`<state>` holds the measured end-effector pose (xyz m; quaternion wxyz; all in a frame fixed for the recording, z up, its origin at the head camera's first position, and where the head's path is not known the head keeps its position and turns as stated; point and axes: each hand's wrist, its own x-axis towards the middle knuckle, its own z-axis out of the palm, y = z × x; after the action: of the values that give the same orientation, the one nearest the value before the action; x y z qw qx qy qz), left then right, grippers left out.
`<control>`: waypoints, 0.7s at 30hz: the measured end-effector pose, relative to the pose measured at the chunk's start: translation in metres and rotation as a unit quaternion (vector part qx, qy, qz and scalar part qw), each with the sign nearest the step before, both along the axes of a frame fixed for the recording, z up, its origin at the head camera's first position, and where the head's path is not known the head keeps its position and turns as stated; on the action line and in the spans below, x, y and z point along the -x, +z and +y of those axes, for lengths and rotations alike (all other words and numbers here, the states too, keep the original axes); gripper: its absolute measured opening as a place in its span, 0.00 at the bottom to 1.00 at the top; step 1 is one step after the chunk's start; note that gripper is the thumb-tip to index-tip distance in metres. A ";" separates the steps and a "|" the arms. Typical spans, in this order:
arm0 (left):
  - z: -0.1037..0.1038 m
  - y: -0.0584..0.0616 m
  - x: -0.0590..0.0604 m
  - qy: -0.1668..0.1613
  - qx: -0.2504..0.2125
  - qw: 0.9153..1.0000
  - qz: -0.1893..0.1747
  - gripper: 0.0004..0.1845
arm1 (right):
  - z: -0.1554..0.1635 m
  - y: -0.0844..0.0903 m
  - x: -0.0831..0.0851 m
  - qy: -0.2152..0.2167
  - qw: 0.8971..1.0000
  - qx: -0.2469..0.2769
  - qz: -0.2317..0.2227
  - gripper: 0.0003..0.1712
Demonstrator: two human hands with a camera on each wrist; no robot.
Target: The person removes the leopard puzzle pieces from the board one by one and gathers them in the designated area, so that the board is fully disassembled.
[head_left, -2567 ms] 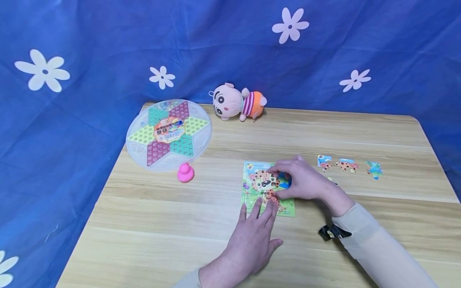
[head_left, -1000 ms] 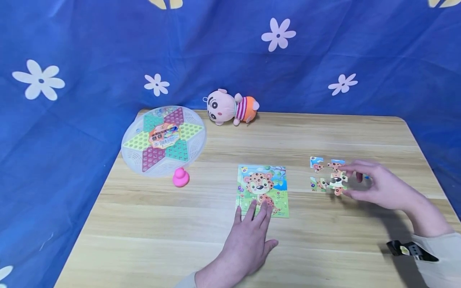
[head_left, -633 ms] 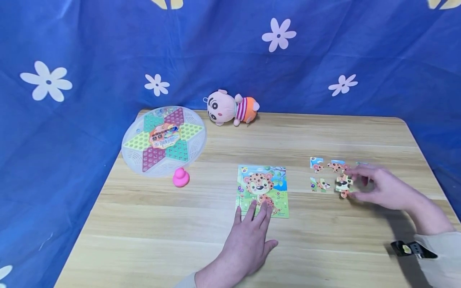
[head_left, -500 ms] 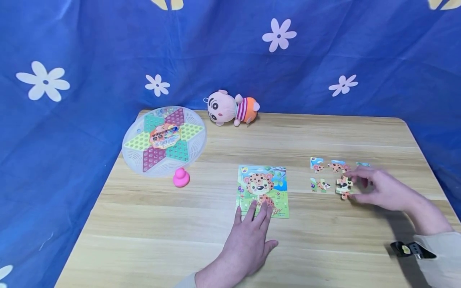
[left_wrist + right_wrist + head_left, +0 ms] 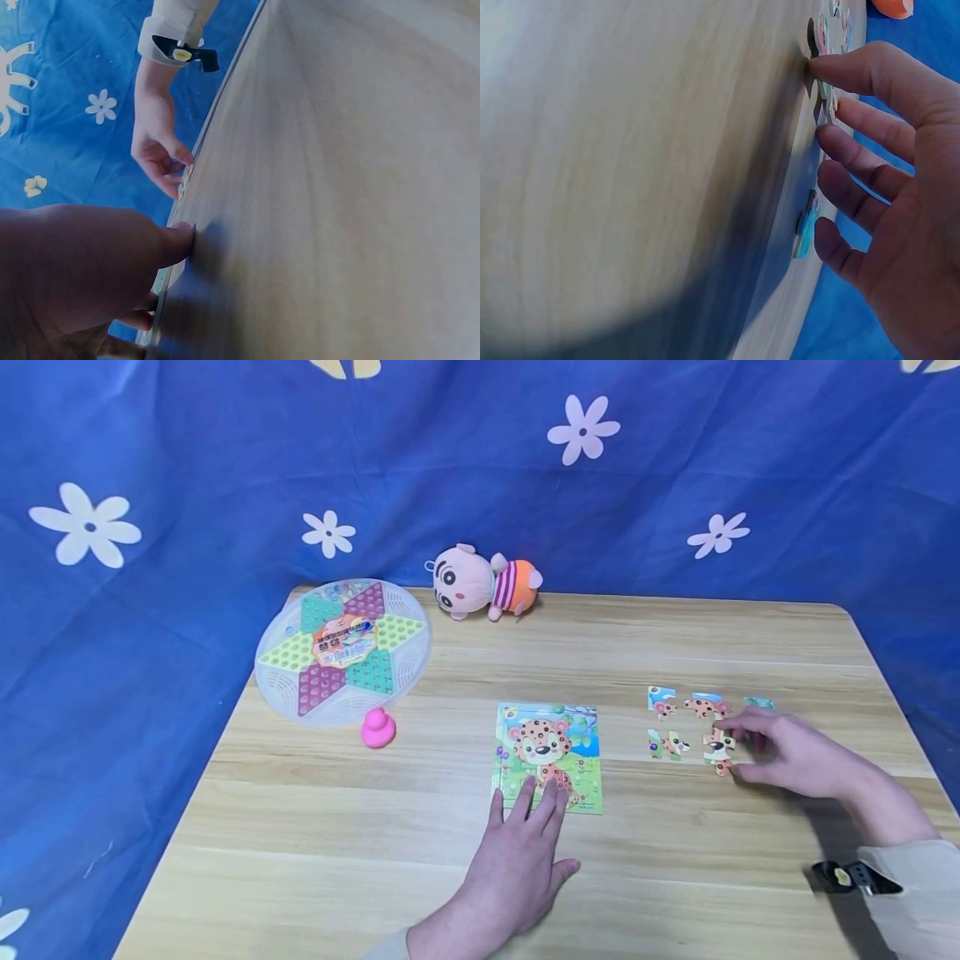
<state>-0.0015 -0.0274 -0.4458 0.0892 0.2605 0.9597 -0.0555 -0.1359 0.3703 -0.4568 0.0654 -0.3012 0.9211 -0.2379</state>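
On the leopard picture puzzle board, my left hand rests with its fingers spread, their tips on the lower edge. To the right, my right hand pinches a puzzle piece showing part of the leopard's face, between thumb and fingers, close over the table. In the right wrist view the thumb and fingertips of the right hand meet the piece's edge. Left of the held piece lies a lower-left piece; behind are a corner piece and an ear piece.
A blue-green piece lies partly hidden behind the right hand. A round Chinese checkers board is at the back left, with a pink duck in front of it. A plush doll lies by the blue curtain.
My right hand has carried the face piece from over the board to the loose pieces on the right, then shifted it slightly further right. The left hand has stayed on the board.
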 end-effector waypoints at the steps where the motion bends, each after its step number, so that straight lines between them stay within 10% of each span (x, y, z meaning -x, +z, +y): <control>1: 0.000 0.000 0.000 0.000 0.001 1.000 0.000 0.44 | 0.000 0.000 0.000 0.002 1.000 0.000 0.002 0.34; 21: 0.000 0.003 0.001 0.004 -0.006 1.000 -0.007 0.44 | -0.031 0.027 -0.002 0.021 0.999 0.044 0.003 0.30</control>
<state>-0.0024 -0.0277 -0.4425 0.0950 0.2577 0.9604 -0.0473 -0.1337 0.3390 -0.4296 0.0548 -0.3234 0.9036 -0.2756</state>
